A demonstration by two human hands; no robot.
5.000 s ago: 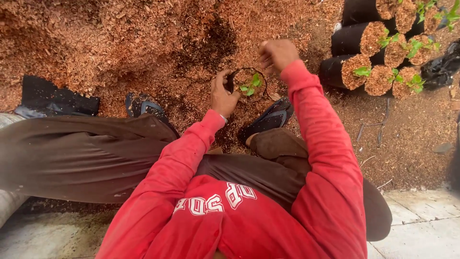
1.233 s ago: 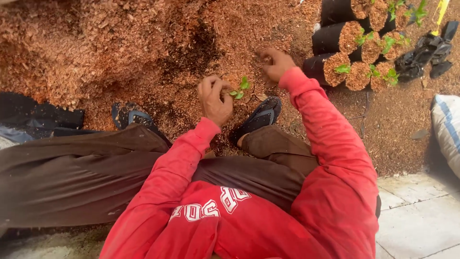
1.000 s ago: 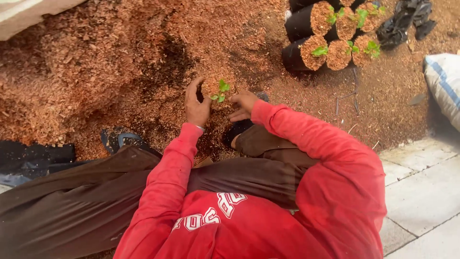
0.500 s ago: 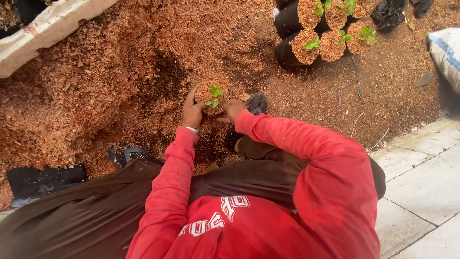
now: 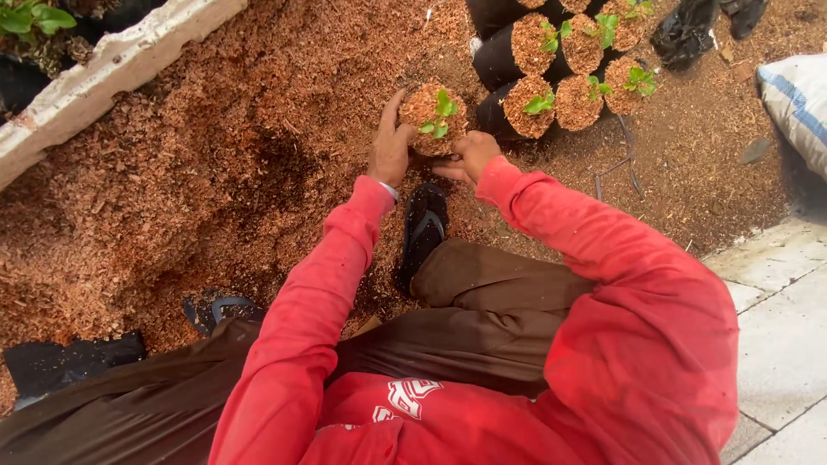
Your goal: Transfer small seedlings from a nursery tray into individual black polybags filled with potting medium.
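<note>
Since half a second ago the filled seedling bag (image 5: pixel 432 116) has been carried up and right, toward one o'clock, and now sits just beside the row of black grow bags (image 5: pixel 564 73) — each of those packed with reddish-brown substrate and a small green seedling. The carried bag holds the same mix and a leafy sprout. The left hand (image 5: pixel 389 146) cups its nine-o'clock side, fingers curled and thumb raised; the right hand (image 5: pixel 469 155) wraps its five-o'clock side. Both red sleeves reach forward over a black sandal (image 5: pixel 425 228) on the sawdust heap (image 5: pixel 215 155).
</note>
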